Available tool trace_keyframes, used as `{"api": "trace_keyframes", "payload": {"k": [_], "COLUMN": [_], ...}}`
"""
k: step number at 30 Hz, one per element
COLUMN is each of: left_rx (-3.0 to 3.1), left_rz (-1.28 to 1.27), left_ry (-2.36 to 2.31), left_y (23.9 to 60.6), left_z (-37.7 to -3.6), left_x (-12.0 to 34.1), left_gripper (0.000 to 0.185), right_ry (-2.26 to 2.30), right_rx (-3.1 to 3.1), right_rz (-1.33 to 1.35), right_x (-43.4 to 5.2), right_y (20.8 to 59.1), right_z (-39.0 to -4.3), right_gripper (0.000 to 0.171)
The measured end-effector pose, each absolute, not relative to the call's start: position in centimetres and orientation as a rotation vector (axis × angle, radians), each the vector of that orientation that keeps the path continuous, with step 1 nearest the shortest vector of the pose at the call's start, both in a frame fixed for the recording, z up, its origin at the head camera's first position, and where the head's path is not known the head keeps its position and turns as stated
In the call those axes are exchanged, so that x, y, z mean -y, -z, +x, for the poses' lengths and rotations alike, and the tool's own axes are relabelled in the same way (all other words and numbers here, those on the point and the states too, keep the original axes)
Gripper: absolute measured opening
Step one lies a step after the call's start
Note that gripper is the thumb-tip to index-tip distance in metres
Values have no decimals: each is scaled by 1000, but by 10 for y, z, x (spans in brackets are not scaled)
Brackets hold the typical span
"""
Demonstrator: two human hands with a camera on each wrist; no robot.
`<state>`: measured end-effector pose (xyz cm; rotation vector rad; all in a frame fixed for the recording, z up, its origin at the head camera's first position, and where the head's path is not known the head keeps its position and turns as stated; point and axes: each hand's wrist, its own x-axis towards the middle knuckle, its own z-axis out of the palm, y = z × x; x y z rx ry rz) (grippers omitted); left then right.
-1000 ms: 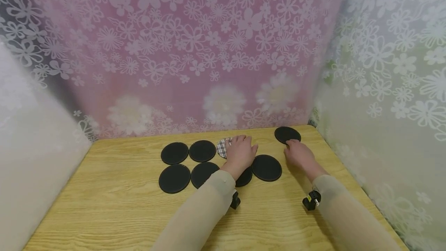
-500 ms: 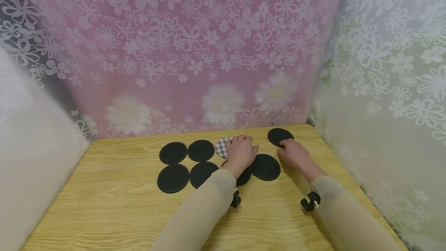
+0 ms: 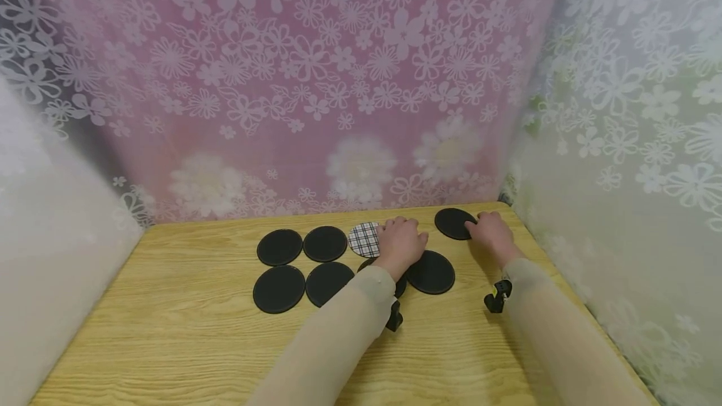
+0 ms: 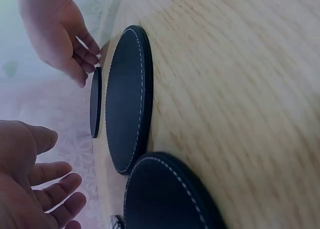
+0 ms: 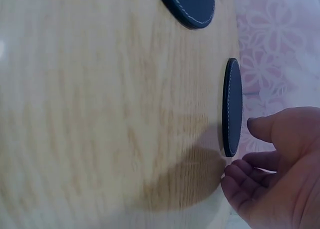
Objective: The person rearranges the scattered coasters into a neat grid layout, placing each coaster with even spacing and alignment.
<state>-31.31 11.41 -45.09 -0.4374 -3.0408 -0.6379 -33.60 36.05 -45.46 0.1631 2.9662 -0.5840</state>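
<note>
**Far coaster, right hand at its edge**

My right hand (image 3: 492,232), fingers relaxed and holding nothing, sits at the black coaster (image 3: 453,223) near the worktop's (image 3: 169,331) back right. Left hand (image 3: 402,244) open beside the plaid coaster (image 3: 363,239). Looks thin, light, stiffish; pinch at the stitched rim.

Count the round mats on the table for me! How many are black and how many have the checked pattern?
Black round mats: 7, such as the far one by the right hand
Checked round mats: 1, beside the left hand
Total: 8
</note>
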Motion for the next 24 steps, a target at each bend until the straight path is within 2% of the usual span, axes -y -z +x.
{"api": "trace_keyframes", "payload": {"k": [6,10,14,19,24], "left_rx": [3058,3083,3071,3105,3146], "left_rz": [-400,-376,-374,-377,-356], "left_ry": [639,631,594,588,544], "left_y": [458,467,469,467,466], "left_z": [-320,-326,-329,-328,-320], "left_x": [-121,-122,-124,-124,-128], "left_gripper": [37,37,38,38,39], "right_ry": [563,615,650,700,677], "right_rx": [-2985,-2928,-2860,-2821,-2812], "right_rz": [105,139,203,195,194], "right_x": [-361,-375,-398,-406,-405], "right_y": [453,471,504,529,536], "right_z": [-338,-357,-392,-409,-413], "right_gripper": [53,35,45,44,42]}}
